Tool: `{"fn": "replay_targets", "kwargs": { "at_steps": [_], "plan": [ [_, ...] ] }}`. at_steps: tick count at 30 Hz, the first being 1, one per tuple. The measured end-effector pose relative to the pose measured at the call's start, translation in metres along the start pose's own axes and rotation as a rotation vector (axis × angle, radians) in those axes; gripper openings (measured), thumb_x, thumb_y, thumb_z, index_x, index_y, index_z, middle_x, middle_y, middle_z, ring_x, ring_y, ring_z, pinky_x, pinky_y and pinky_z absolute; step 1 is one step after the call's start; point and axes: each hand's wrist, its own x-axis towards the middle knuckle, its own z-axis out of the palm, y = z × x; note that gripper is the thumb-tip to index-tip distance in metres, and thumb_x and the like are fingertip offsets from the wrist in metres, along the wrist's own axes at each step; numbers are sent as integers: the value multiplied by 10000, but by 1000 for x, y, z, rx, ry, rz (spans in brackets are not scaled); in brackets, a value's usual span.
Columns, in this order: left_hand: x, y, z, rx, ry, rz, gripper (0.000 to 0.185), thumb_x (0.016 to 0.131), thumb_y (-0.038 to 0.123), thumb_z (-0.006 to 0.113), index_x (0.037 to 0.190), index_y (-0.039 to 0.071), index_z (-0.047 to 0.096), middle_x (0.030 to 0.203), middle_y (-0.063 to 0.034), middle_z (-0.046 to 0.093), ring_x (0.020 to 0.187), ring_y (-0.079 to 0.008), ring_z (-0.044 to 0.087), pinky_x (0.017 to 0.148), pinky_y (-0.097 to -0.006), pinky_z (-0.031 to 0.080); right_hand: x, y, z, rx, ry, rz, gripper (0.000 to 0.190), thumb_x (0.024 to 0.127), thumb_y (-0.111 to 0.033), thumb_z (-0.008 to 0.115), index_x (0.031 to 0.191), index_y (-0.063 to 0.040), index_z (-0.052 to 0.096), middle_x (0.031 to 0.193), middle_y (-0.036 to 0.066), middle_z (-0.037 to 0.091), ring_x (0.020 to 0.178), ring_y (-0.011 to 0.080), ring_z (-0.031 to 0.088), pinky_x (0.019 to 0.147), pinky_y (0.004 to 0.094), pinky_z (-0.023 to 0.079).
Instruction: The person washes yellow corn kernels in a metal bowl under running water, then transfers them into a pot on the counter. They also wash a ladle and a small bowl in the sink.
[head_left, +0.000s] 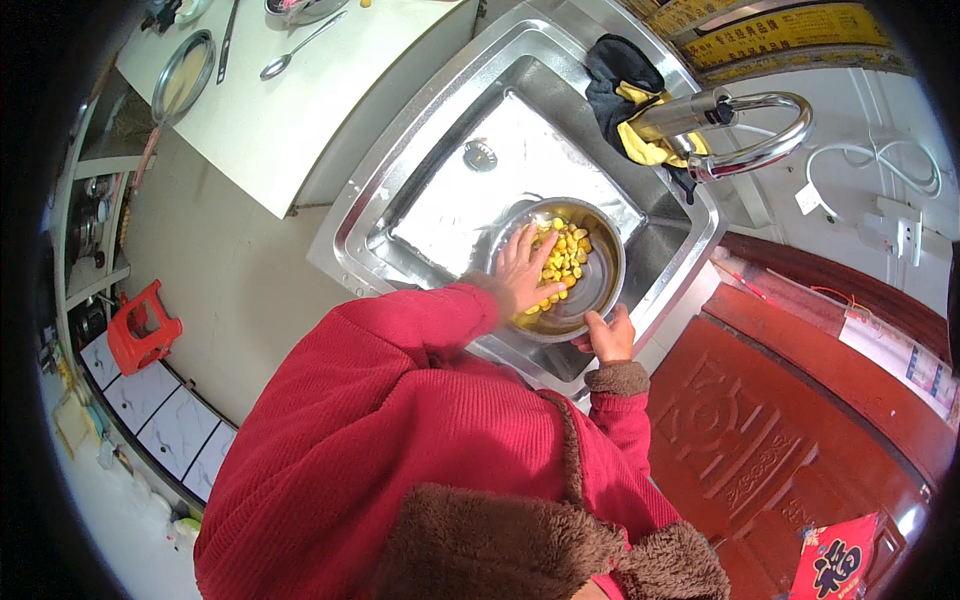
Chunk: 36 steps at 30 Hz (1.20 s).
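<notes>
A round stainless steel bowl (604, 289) is tilted at the near side of the metal sink (420, 217). Small yellow pieces of food (568, 255), some round and some flat, are gathered in it. My left hand (521, 270) lies over the bowl's left part with spread fingers touching the pieces. At the lower right, my right hand (611, 334) grips the bowl's rim, its thumb near the edge and the other fingers mostly hidden. The sink's drain (480, 156) shows beyond the bowl.
Black and yellow gloves (626, 90) hang by the curved faucet (780, 142) at the sink's back right. The white counter (352, 67) at the left holds a spoon (276, 67) and a metal strainer (184, 79). A red plastic stool (142, 326) stands farther left; a red carved door (750, 420) is at the right.
</notes>
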Motion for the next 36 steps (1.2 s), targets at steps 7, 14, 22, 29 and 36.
{"fn": "replay_targets", "kwargs": {
  "at_steps": [7,14,22,29,36],
  "plan": [
    [4,6,13,8,65,27,944,787,529,688,1531,224,193,1559,-224,55,1420,-462,75,1101,-616,155,-8,-14,-5,-121,109,-83,496,785,-154,650,1161,108,459,708,182,657,530,238,668,471,328,548],
    [10,13,24,12,130,91,940,815,611,619,1539,241,149,1569,-230,-3,1419,-454,89,1100,-612,171,-19,-22,-11,-101,174,-110,453,767,-180,660,1107,81,511,630,153,655,523,224,667,508,329,539],
    [9,33,32,-73,198,91,943,801,556,676,1528,206,189,1555,-248,36,1405,-484,116,1108,-589,184,-40,-36,-18,-293,274,-196,488,761,-177,657,1140,88,504,578,157,643,535,249,664,552,338,518],
    [8,41,30,-106,228,107,949,794,576,669,1525,197,197,1549,-251,57,1398,-492,131,1108,-587,190,-52,-42,-21,-326,294,-201,516,748,-185,662,1161,77,498,559,145,632,540,252,666,560,352,523],
    [4,44,27,-138,216,96,969,787,606,655,1528,195,186,1554,-250,42,1406,-494,120,1112,-589,186,-59,-39,-19,-354,329,-235,511,743,-200,658,1155,59,503,570,151,632,572,292,673,610,368,531]
  ]
}}
